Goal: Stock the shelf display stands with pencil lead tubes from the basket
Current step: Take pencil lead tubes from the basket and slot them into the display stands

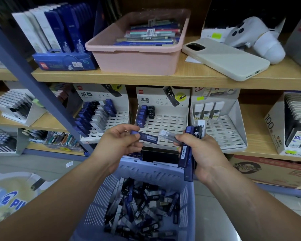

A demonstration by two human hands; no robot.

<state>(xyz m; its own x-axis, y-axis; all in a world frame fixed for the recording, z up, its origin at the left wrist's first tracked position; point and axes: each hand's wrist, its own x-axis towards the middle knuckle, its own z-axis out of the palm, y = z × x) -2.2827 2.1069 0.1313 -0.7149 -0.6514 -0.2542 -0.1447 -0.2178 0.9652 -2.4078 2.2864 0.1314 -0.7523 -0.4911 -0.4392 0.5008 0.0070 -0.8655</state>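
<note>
The left grip (118,143) pinches one dark-blue plastic lead tube (147,137); the right grip (200,150) clutches a blue-and-black tube bundle (187,159). Seat the single tube upright in the mid-frame white slotted display stand (170,122).

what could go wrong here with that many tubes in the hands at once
1. The right hand grips a bundle of tubes and pinches a clear tube too; one might slip and miss the basket.
2. The left hand holds a blue tube; the bundle mixes blue and black, so one could land in the wrong row of the middle stand.
</note>
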